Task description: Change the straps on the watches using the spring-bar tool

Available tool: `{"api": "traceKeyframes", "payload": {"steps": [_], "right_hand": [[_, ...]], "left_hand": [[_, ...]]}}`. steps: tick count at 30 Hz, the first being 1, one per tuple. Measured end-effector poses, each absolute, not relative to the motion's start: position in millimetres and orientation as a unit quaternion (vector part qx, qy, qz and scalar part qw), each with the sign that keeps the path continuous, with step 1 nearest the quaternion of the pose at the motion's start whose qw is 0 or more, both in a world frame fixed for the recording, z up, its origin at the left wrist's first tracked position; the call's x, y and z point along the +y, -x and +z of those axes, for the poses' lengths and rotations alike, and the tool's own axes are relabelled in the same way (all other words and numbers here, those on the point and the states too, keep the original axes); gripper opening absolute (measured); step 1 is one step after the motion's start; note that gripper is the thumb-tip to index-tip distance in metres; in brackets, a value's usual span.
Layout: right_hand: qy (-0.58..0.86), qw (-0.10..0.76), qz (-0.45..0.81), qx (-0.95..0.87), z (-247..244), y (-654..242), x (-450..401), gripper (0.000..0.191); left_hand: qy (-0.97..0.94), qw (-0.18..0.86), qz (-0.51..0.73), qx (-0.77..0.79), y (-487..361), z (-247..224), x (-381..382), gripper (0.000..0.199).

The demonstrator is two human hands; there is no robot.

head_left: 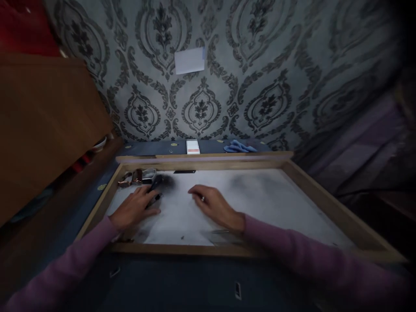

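My left hand [136,207] reaches over the left side of a shallow wooden-framed tray [208,250] with a white bottom, its fingers spread. A dark object, perhaps a strap watch [157,183], lies right at its fingertips; I cannot tell whether they touch. Just beyond, in the far left corner, are a rose-gold wristwatch [125,179], a brown-banded watch [137,176] and a silvery watch [149,174]. My right hand [216,207] hovers over the middle of the tray with its fingers curled together. A tiny bright spot shows by the fingers; what they hold, if anything, is too small to name.
A black strip [184,172] lies along the tray's far edge, and a small dark bit [182,237] near its front. Behind the tray are a white card or phone [193,147] and a blue cloth [239,147]. Brown furniture [48,125] stands left; a patterned wall rises behind.
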State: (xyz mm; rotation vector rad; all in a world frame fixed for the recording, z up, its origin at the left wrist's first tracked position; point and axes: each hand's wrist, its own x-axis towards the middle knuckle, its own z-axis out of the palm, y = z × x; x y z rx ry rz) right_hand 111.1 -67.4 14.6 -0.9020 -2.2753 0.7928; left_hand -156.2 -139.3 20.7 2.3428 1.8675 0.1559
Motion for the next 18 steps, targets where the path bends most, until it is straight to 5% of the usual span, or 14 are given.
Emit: {"api": "traceKeyframes", "payload": {"steps": [5, 10, 15, 18], "right_hand": [[0.394, 0.255, 0.189, -0.863, -3, -178, -38, 0.019], [0.323, 0.122, 0.183, -0.92, -3, -185, -36, 0.03], [0.306, 0.09, 0.186, -0.93, 1, -181, -34, 0.01], [0.321, 0.096, 0.192, -0.922, -4, -181, -32, 0.009]], "left_hand": [[-0.781, 0.043, 0.03, 0.622, 169, 14, -146, 0.038], [-0.759, 0.014, 0.021, 0.651, 181, 19, -156, 0.032], [-0.775, -0.028, 0.016, 0.631, 145, 36, -158, 0.028], [-0.821, 0.056, 0.041, 0.567, 104, 45, -156, 0.028]]}}
